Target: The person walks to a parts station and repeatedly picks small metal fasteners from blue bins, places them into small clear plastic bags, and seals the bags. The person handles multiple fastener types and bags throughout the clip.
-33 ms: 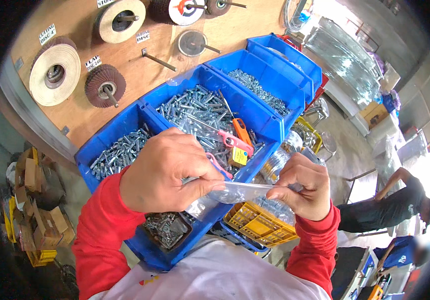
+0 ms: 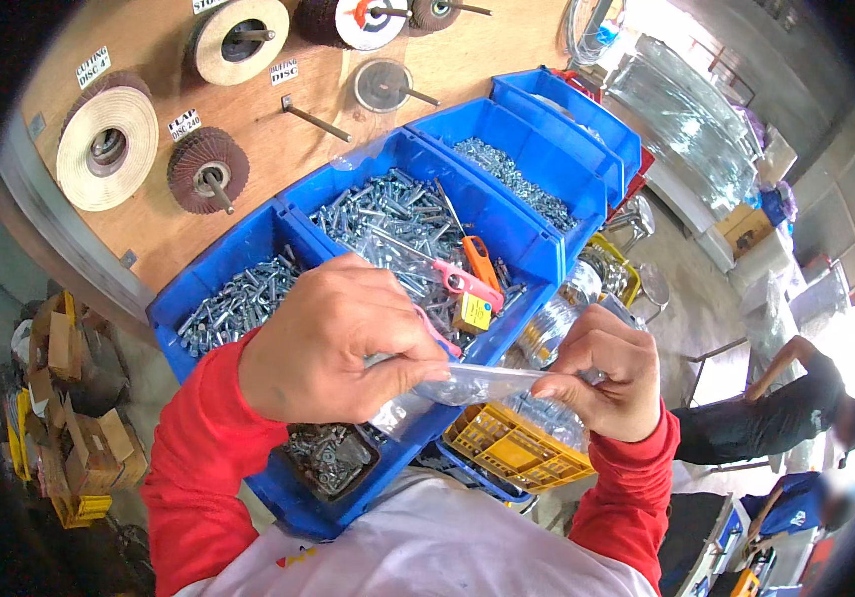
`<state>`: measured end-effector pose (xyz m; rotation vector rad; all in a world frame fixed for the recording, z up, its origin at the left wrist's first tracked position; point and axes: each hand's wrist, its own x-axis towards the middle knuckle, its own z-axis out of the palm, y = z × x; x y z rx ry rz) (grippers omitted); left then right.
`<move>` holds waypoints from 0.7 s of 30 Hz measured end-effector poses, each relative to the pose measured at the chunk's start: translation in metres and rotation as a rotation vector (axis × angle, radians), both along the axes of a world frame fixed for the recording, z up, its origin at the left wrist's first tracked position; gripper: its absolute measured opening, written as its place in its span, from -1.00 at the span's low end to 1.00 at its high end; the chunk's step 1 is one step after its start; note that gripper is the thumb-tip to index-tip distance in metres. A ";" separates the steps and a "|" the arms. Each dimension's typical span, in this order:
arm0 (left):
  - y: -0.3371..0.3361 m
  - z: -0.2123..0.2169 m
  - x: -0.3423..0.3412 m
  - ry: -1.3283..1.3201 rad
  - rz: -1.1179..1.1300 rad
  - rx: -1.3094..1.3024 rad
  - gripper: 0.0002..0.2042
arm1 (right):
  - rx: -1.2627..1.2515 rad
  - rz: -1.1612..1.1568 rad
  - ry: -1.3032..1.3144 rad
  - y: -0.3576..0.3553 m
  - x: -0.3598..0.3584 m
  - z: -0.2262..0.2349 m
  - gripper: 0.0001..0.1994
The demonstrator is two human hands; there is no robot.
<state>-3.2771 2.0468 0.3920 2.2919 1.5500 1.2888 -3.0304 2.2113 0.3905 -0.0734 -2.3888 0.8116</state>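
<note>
Workshop surroundings: a wooden board (image 2: 427,60) with grinding and flap discs on pegs stands at the far side, and a row of blue bins (image 2: 537,149) sits in front of it.

A small clear plastic bag (image 2: 477,383) is held above the near edge of the bins, stretched between both hands. The left hand (image 2: 333,343) is closed on the left end of the bag, fingertips pinched together over it. The right hand (image 2: 606,373) is closed on the right end, thumb and fingers pinched on the plastic. The hands are near each other but not touching; the bag spans the gap. The bag's contents cannot be made out.

Just beyond the hands, the middle bin holds silver screws (image 2: 387,219), with an orange-handled tool (image 2: 480,261) and a pink-handled tool (image 2: 462,284) lying on them. A yellow crate (image 2: 512,448) sits below the right hand. Another person (image 2: 775,408) in dark clothing bends over at the right.
</note>
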 end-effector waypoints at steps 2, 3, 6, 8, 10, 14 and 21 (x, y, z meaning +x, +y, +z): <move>0.008 0.002 -0.002 -0.031 -0.046 -0.010 -0.90 | 0.021 0.012 -0.033 0.007 0.001 0.007 -0.73; 0.012 0.004 -0.003 -0.025 -0.053 -0.030 -0.89 | 0.022 0.025 -0.049 0.011 0.001 0.012 -0.73; 0.029 0.013 -0.005 -0.127 -0.089 -0.038 -0.85 | -0.041 0.008 -0.044 0.026 -0.002 0.022 -0.75; 0.033 0.021 -0.001 -0.223 -0.055 0.032 -0.83 | -0.138 -0.085 0.014 0.039 -0.009 0.028 -0.78; 0.029 0.032 0.006 -0.284 0.019 0.133 -0.82 | -0.018 -0.348 -0.023 0.063 -0.023 0.037 -0.81; 0.015 0.047 0.025 -0.456 -0.279 0.410 -0.82 | 0.137 -0.402 -0.118 0.135 -0.069 0.051 -0.81; 0.002 0.058 0.041 -0.551 -0.560 0.499 -0.80 | 0.539 -0.519 -0.061 0.281 -0.186 0.007 -0.81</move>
